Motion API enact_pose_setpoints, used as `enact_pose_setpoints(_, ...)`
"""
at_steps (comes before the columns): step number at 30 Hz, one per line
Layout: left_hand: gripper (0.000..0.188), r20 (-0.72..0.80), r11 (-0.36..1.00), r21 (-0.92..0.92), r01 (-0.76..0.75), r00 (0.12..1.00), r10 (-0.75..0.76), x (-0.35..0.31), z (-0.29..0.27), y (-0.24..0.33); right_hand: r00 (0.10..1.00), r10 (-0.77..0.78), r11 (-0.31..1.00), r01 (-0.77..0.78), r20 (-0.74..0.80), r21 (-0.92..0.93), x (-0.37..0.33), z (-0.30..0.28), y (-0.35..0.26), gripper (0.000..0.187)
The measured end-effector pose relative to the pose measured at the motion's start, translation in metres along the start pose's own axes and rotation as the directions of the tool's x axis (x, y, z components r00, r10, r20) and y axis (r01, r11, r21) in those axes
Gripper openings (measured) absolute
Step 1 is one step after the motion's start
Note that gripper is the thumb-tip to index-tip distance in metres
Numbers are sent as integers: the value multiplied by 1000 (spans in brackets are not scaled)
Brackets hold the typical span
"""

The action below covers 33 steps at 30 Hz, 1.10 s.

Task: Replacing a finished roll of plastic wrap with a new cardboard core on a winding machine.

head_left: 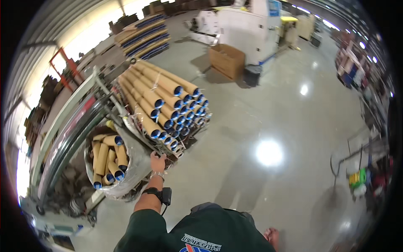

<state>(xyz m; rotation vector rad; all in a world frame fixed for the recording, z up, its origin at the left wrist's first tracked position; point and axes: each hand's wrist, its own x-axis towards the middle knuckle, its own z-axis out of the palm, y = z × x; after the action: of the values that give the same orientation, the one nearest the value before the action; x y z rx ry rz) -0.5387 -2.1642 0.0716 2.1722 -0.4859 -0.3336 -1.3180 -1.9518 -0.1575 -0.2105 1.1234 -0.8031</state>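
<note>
My left hand (158, 161) reaches forward between a large plastic-lined bag (136, 168) and the corner of a stack of long brown cardboard tubes (140, 101). Its fingers look curled, and what they grip, if anything, is too small to make out. Blue shows inside the open ends of the tubes, which face me. Short cut pieces of cardboard tube (101, 158) fill the bag to the left. Low beside my body hangs my right hand (273, 236); it is blurred, and its fingers are mostly hidden.
A long machine frame with rollers (77, 130) runs along the left. Farther off are another stack of tubes (145, 35), a cardboard box (226, 62), a black bin (252, 75) and a white machine (241, 31). Equipment and a green-yellow object (357, 178) line the right side.
</note>
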Motion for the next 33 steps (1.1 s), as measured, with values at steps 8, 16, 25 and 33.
enact_pose_setpoints(8,84,-207,950,-149,276,930,-303,107,39,-4,988,23,818,-107,-155,-566,174,186,-221,28)
enact_pose_setpoints(16,73,-361,994,62,-95,926,111,154,73,66,988,79,308,102,132,-946,320,363,-395,38)
enact_pose_setpoints(25,72,-225,934,328,-140,949,221,283,77,135,666,-43,114,743,744,-659,386,767,-426,28)
enact_pose_setpoints(33,63,-51,846,526,-87,990,133,343,72,123,364,370,235,854,855,-465,332,919,-344,39)
